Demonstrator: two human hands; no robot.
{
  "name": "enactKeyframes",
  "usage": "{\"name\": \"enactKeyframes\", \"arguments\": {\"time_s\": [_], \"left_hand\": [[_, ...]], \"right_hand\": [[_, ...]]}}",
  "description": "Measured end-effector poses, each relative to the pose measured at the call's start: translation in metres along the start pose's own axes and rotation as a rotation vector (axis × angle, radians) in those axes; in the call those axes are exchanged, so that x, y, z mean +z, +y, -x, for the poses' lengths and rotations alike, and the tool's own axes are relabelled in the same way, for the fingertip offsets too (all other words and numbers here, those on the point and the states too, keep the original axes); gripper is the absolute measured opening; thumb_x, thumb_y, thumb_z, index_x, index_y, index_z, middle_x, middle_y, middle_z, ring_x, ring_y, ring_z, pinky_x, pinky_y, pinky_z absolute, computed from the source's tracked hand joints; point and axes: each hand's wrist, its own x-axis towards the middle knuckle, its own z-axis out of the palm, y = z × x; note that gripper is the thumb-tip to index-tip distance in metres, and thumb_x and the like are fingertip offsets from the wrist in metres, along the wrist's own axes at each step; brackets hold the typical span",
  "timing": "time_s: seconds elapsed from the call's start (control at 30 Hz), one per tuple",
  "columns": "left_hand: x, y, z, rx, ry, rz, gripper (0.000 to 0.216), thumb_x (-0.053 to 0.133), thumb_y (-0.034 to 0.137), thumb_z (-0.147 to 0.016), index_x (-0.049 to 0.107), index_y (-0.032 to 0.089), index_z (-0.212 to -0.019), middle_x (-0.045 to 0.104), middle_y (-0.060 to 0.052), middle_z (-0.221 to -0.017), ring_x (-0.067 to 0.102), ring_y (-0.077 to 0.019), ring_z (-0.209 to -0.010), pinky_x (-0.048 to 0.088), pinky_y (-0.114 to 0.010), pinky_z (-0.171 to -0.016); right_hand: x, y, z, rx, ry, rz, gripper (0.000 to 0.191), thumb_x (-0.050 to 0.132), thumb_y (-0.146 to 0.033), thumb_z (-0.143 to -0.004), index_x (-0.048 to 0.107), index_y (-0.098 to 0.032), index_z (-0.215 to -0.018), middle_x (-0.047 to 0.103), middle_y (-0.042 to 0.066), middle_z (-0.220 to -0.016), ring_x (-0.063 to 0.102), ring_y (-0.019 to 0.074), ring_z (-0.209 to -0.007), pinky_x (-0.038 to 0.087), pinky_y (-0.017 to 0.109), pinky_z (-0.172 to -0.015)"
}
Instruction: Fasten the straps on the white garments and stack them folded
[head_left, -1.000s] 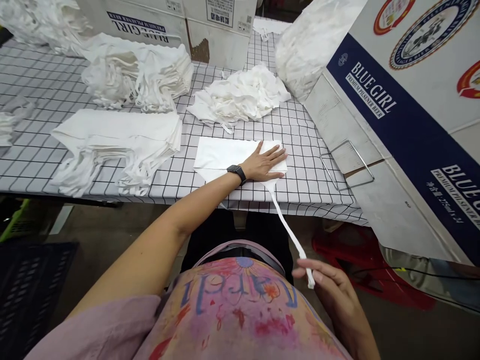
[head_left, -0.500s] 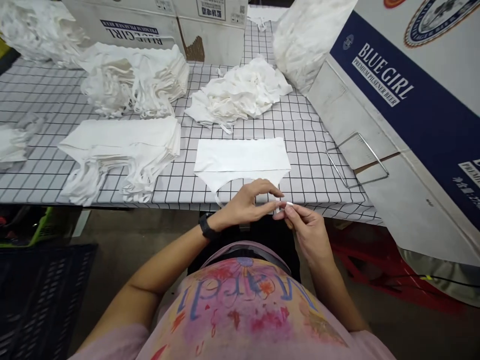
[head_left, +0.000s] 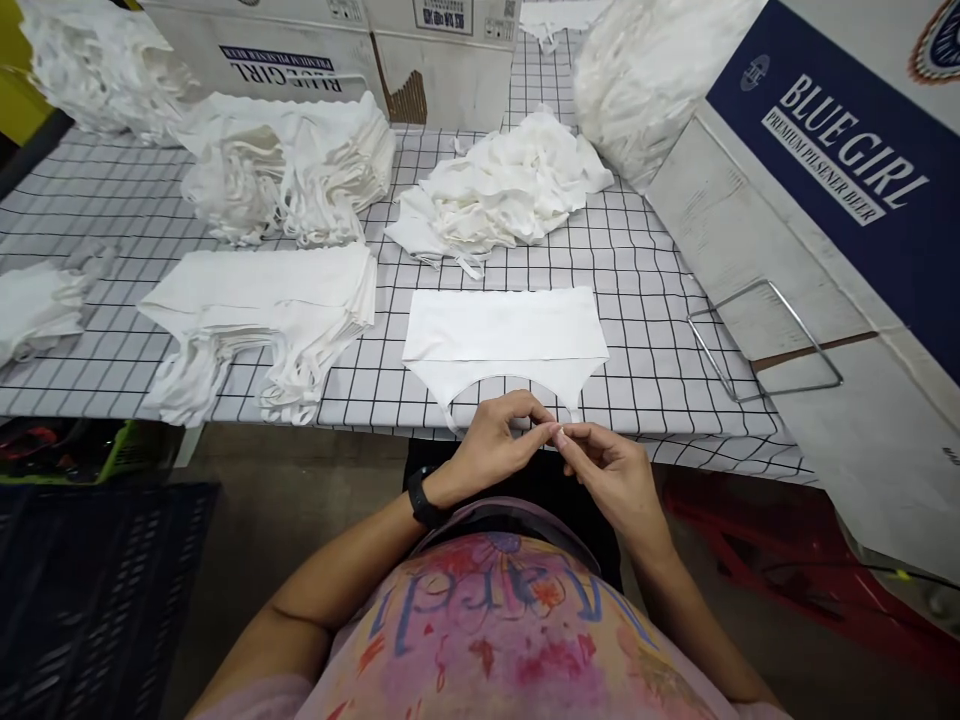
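Note:
A flat white cloth piece [head_left: 504, 335] with two thin straps lies on the checked tablecloth [head_left: 660, 300], close to the near edge. My left hand [head_left: 491, 448] and my right hand [head_left: 611, 470] meet just below that edge. Both pinch the ends of the white straps [head_left: 559, 430] between fingertips, fingers curled. A black watch [head_left: 424, 497] sits on my left wrist.
A neat stack of white cloth pieces [head_left: 270, 300] lies to the left, a taller stack [head_left: 292, 165] behind it, a loose heap [head_left: 510, 185] behind the flat piece. Blue Girl cartons [head_left: 847, 200] lean at the right, with a wire loop [head_left: 757, 345]. More cartons [head_left: 360, 50] stand at the back.
My left hand left the flat cloth and came to the table edge. My right hand rose with the strap end, and both hands now pinch the straps together.

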Motion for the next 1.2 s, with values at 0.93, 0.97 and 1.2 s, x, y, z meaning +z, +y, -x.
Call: {"name": "enactKeyframes", "arguments": {"time_s": [0.93, 0.97, 1.2], "left_hand": [[-0.033, -0.052, -0.100, 0.375, -0.192, -0.788, 0.024, 0.048, 0.009, -0.101, 0.069, 0.014, -0.091, 0.069, -0.011, -0.107, 0.056, -0.0230, -0.099, 0.050, -0.036, -0.083], [-0.033, -0.053, -0.102, 0.365, -0.172, -0.751, 0.023, 0.050, 0.011, -0.102, 0.070, 0.015, -0.091, 0.069, -0.010, -0.104, 0.056, -0.0221, -0.097, 0.050, -0.036, -0.083], [-0.032, -0.059, -0.105, 0.365, -0.113, -0.658, 0.019, 0.057, 0.021, -0.103, 0.074, 0.018, -0.094, 0.070, -0.005, -0.093, 0.057, -0.0191, -0.088, 0.043, -0.035, -0.078]], "right_hand": [[0.001, -0.006, -0.083, 0.209, 0.156, -0.149, 0.031, 0.078, -0.046, -0.084, 0.081, -0.016, -0.082, 0.071, 0.005, -0.069, 0.037, 0.0092, -0.050, 0.029, 0.025, -0.044], [0.001, -0.007, -0.084, 0.210, 0.150, -0.141, 0.032, 0.078, -0.047, -0.084, 0.081, -0.016, -0.082, 0.072, 0.005, -0.069, 0.038, 0.0091, -0.050, 0.029, 0.025, -0.044], [0.007, -0.014, -0.097, 0.211, 0.111, -0.091, 0.031, 0.076, -0.046, -0.083, 0.078, -0.016, -0.075, 0.064, 0.001, -0.061, 0.035, 0.0073, -0.045, 0.029, 0.023, -0.041]]}}
